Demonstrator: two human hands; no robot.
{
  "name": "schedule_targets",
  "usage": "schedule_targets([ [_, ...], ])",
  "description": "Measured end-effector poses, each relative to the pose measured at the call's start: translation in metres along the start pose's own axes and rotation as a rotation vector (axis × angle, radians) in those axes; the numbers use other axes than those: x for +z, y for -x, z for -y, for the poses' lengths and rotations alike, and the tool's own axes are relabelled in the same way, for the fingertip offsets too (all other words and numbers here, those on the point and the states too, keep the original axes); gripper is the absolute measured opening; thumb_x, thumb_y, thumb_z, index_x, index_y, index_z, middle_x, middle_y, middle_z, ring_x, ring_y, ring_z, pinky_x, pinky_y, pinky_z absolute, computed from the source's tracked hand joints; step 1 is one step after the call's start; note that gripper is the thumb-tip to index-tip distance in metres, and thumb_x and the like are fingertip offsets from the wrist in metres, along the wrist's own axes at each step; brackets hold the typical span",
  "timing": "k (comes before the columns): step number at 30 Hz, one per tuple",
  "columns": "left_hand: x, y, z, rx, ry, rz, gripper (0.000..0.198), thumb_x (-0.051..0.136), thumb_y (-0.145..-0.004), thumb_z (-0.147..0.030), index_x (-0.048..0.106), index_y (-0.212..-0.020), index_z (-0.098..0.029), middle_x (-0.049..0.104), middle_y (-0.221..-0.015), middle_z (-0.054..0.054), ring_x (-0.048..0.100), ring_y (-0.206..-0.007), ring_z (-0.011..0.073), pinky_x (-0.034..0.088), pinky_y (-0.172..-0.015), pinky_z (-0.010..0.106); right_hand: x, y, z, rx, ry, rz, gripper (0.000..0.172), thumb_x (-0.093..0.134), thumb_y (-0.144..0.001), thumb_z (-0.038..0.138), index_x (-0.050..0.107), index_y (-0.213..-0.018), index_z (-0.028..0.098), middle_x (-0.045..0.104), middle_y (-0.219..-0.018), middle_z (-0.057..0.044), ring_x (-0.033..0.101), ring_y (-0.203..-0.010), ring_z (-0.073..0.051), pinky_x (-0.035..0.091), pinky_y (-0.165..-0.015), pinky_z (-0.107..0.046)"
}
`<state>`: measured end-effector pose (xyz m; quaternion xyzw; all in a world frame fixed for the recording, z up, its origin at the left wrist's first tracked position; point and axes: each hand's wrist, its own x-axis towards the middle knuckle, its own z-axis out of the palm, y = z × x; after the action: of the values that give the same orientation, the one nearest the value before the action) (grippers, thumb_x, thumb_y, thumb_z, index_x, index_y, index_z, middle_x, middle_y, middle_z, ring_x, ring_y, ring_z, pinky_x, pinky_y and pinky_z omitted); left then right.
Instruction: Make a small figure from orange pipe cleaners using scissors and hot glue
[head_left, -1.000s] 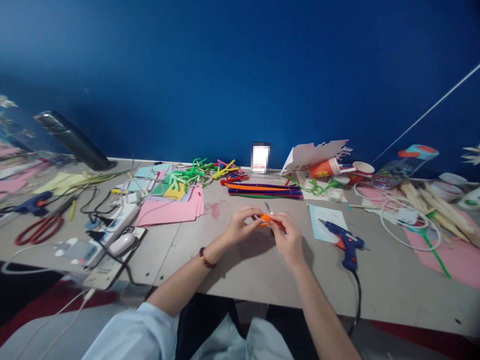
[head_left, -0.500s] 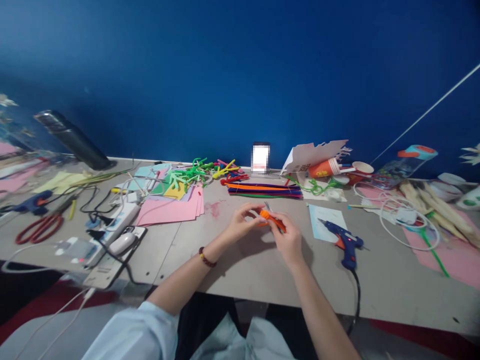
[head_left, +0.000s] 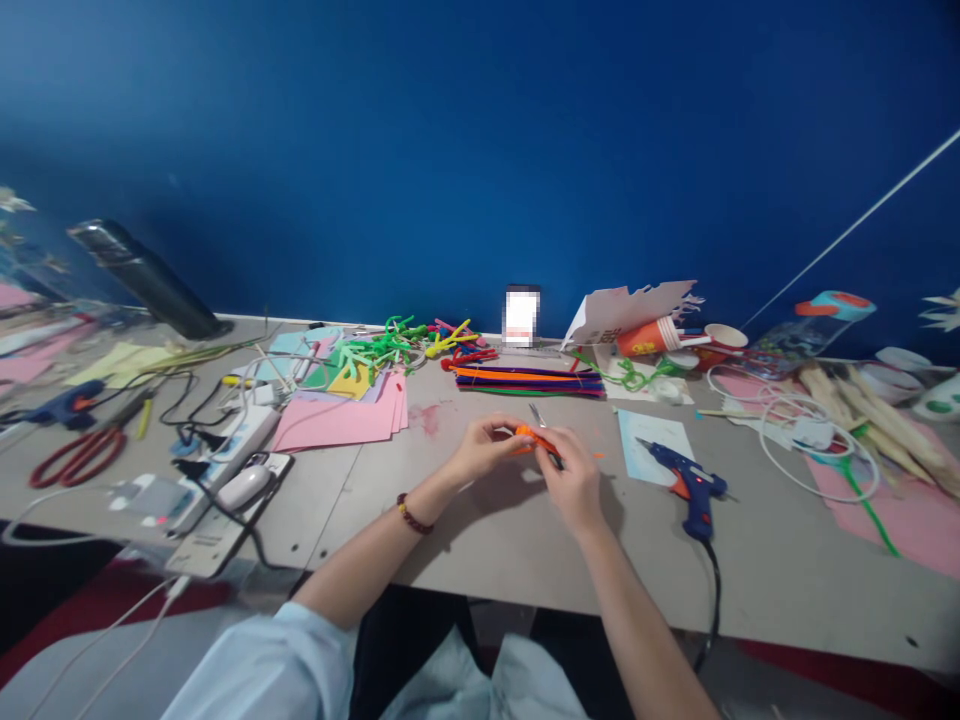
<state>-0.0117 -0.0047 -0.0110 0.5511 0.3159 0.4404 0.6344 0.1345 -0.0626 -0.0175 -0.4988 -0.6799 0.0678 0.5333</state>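
Note:
My left hand (head_left: 484, 450) pinches an orange fuzzy pipe cleaner (head_left: 524, 436), bent or coiled near the fingertips. Close against it, my right hand (head_left: 571, 475) is closed on the same orange piece and on a thin tool (head_left: 537, 414) whose silvery tip points away from me; a dark part shows below the fingers. What kind of tool it is, I cannot make out. A thin orange end pokes out beyond the right knuckles. Behind the hands lies a bundle of coloured pipe cleaners (head_left: 529, 381), purple and orange among them.
A blue glue gun (head_left: 694, 485) rests at the right, partly on a pale blue sheet (head_left: 637, 435). Pink paper (head_left: 341, 420), a power strip (head_left: 225, 465) and red-handled scissors (head_left: 79, 458) lie left. Green pipe cleaners (head_left: 382, 345) and a phone (head_left: 522, 315) stand along the wall.
The orange piece has turned between my fingers; its end now sticks out to the right of my right hand. Both hands stay in nearly the same place.

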Motion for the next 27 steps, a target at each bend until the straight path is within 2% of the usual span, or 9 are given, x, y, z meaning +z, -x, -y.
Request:
schedule_targets([
  [9,0.001,0.0005,0.0002,-0.047,0.08,0.001,0.031,0.082,-0.057,-0.035,0.069,-0.073,-0.013,0.069,-0.075,0.005,0.065,-0.066,0.0141,0.055,-0.065,0.027,-0.0009,-0.0012,0.0024,0.019,-0.018,0.0,0.02,0.05,-0.088,0.022,0.066,-0.099,0.025,0.067,-0.093,-0.006,0.061,-0.088,-0.021,0.05,-0.081,-0.037],
  [14,0.0007,0.0007,-0.0018,-0.085,0.09,-0.009,0.032,0.083,-0.056,-0.033,0.071,-0.077,-0.013,0.07,-0.079,0.006,0.065,-0.069,0.0154,0.053,-0.069,0.029,0.0023,0.0011,0.0007,0.059,0.012,0.002,0.026,0.053,-0.087,0.026,0.062,-0.112,0.026,0.067,-0.099,-0.007,0.061,-0.091,-0.021,0.05,-0.082,-0.037],
  [18,0.003,0.0032,-0.0049,-0.119,0.102,-0.002,0.034,0.084,-0.053,-0.034,0.069,-0.074,-0.011,0.068,-0.076,0.005,0.063,-0.066,0.0139,0.052,-0.068,0.029,0.0017,0.0028,-0.0028,0.014,0.038,0.022,0.025,0.055,-0.087,0.024,0.064,-0.109,0.025,0.068,-0.099,-0.007,0.062,-0.092,-0.021,0.049,-0.084,-0.036],
  [20,0.0035,0.0038,-0.0067,-0.107,0.097,-0.008,0.036,0.083,-0.054,-0.035,0.069,-0.077,-0.012,0.067,-0.077,0.004,0.062,-0.066,0.0134,0.051,-0.068,0.029,0.0007,0.0023,-0.0024,0.018,0.026,0.009,0.024,0.054,-0.087,0.024,0.066,-0.107,0.025,0.069,-0.097,-0.007,0.063,-0.091,-0.021,0.049,-0.083,-0.036],
  [23,0.0022,0.0028,-0.0078,-0.044,0.072,-0.053,0.03,0.078,-0.063,-0.038,0.069,-0.079,-0.014,0.067,-0.077,0.004,0.061,-0.067,0.0122,0.05,-0.069,0.027,-0.0005,0.0008,0.0001,0.062,-0.013,-0.017,0.022,0.055,-0.086,0.026,0.068,-0.104,0.024,0.07,-0.097,-0.007,0.064,-0.09,-0.022,0.05,-0.083,-0.037],
  [27,-0.001,0.0008,-0.0053,0.035,0.018,-0.049,0.023,0.074,-0.07,-0.035,0.069,-0.082,-0.016,0.066,-0.083,0.004,0.06,-0.073,0.012,0.05,-0.069,0.025,0.0001,0.0007,0.0002,0.218,-0.143,-0.014,0.021,0.059,-0.083,0.032,0.071,-0.098,0.023,0.071,-0.098,-0.007,0.064,-0.091,-0.022,0.051,-0.084,-0.039],
])
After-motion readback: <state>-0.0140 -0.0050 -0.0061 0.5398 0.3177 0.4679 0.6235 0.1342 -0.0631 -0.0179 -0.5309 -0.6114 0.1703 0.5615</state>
